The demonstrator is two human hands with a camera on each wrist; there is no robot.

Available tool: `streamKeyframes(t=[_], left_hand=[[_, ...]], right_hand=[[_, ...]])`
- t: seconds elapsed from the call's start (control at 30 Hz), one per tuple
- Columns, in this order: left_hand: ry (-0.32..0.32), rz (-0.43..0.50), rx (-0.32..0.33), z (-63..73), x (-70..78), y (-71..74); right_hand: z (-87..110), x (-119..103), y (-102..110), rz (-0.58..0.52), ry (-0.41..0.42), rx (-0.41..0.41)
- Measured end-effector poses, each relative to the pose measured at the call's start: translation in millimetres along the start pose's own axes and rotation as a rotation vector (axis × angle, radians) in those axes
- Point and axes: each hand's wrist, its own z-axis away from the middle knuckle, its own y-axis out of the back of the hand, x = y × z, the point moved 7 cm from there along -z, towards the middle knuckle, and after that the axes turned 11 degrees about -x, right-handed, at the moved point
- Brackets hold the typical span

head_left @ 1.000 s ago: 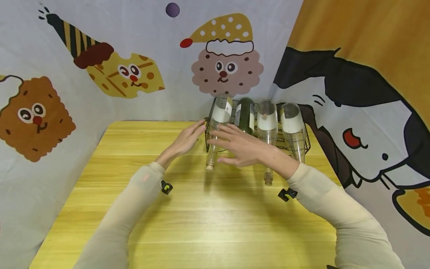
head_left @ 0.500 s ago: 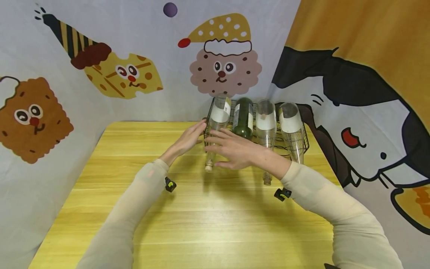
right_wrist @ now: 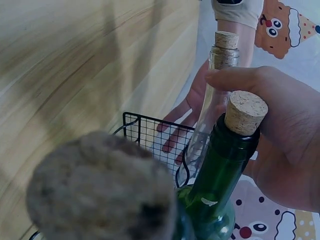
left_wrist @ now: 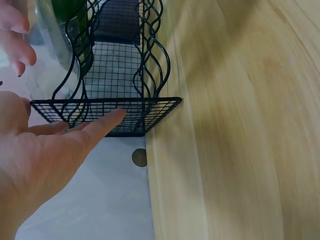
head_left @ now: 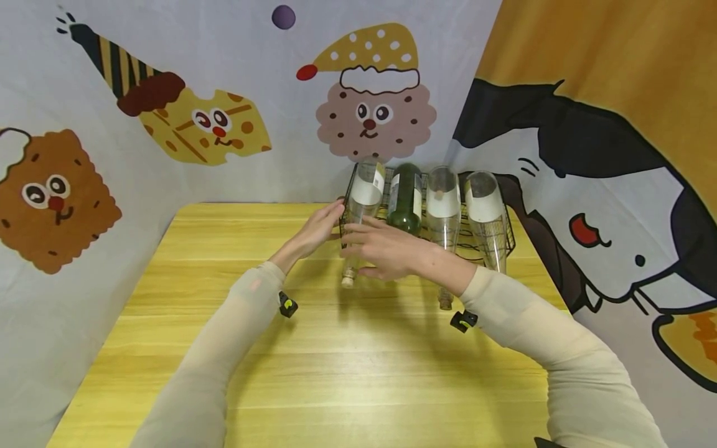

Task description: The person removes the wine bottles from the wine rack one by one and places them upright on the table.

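Observation:
At the left end of a black wire rack (head_left: 510, 239) is my left hand (head_left: 315, 231), fingers extended. In the left wrist view its index finger lies against the rack's mesh end panel (left_wrist: 165, 104). Over the neck of the leftmost clear bottle (head_left: 366, 191) reaches my right hand (head_left: 392, 249), its fingers loosely bent. Its thumb (right_wrist: 235, 78) crosses in front of that corked neck in the right wrist view; whether it touches the glass cannot be told. Beside it lies a green corked bottle (head_left: 404, 202), its neck hidden by the right hand in the head view.
Two more clear bottles with white labels, a middle one (head_left: 444, 199) and a right one (head_left: 486, 202), lie in the rack, necks toward me. A blurred cork (right_wrist: 100, 187) fills the right wrist foreground. The wooden table (head_left: 358, 373) meets a cartoon-printed cloth (head_left: 252, 177) behind.
My right hand has shifted slightly left and down, farther over the leftmost bottle's neck, uncovering more of the green bottle. My left hand has moved slightly right, up to the rack. The bottles stay in place.

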Motion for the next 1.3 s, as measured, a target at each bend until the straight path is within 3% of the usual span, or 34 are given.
streamKeyframes(t=[0.47, 0.8, 1.03, 1.3], left_hand=[[0.016, 0.055, -0.004, -3.4, -3.2, 0.2], [0.009, 0.061, -0.018, -3.5, -3.4, -0.7], [0.010, 0.075, -0.011, -3.9, -4.5, -0.2], [-0.013, 0.064, -0.015, -5.0, -4.1, -0.2]], right_hand=[[-11.5, -3, -1, 0.018, -0.031, -0.030], [-12.1, -7, -1, 0.110, -0.043, -0.018], [-6.8, -7, 4, 0.114, -0.010, 0.040], [0.2, -10, 8, 0.191, 0.016, 0.112]])
